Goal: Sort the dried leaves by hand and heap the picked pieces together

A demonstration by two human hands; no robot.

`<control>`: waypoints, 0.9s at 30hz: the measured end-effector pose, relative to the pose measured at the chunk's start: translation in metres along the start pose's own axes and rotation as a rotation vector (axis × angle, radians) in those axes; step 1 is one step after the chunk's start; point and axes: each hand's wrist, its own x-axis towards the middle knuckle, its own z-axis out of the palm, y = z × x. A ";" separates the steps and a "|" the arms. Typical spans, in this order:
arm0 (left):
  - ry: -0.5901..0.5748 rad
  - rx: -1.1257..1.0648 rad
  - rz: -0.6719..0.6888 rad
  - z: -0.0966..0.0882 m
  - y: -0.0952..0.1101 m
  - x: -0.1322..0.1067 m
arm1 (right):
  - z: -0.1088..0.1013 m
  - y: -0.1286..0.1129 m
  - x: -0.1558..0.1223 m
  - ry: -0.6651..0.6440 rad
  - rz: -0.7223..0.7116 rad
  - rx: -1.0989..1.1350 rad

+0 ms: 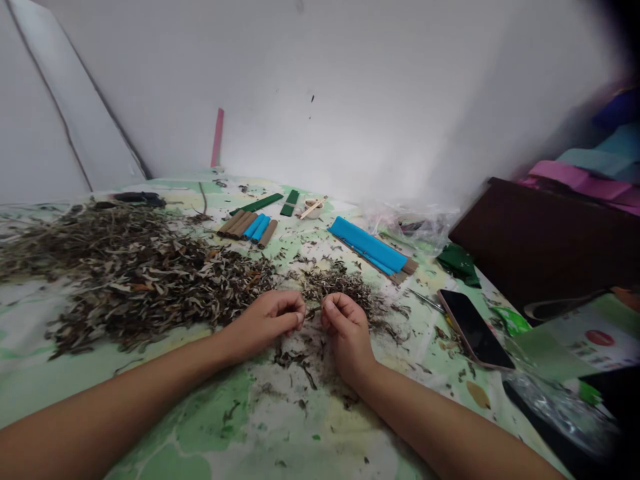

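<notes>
My left hand [270, 321] rests at the right edge of a wide heap of dried leaves [165, 287], fingers curled and closed. What sits in its grip, if anything, is hidden. Just across a small gap, my right hand [349, 337] has its thumb pressed to the index finger in a pinch; the thing in it is too small to name. Beyond the two hands lies a smaller pile of crumbled dried leaves [337, 283]. Loose bits are scattered on the tablecloth [300, 440] between and below them.
Brown and blue paper rolls [253, 227] lie behind the heap, near green strips [290, 203] and a small cup [313, 208]. At right are blue sheets [370, 245], scissors [426, 299], a phone [475, 329] and a dark box [540, 247]. A wall [350, 87] bounds the back.
</notes>
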 end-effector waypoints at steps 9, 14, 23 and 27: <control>0.080 0.204 0.074 -0.003 -0.002 0.001 | 0.002 -0.005 -0.002 -0.087 -0.013 -0.077; 0.076 0.204 0.099 0.001 -0.001 0.001 | 0.003 -0.005 -0.002 -0.108 -0.004 -0.084; 0.093 0.138 0.056 0.000 -0.001 0.003 | 0.003 -0.004 -0.002 -0.098 -0.010 -0.092; 0.086 0.146 0.064 0.000 0.000 0.003 | 0.002 -0.003 -0.002 -0.075 -0.019 -0.096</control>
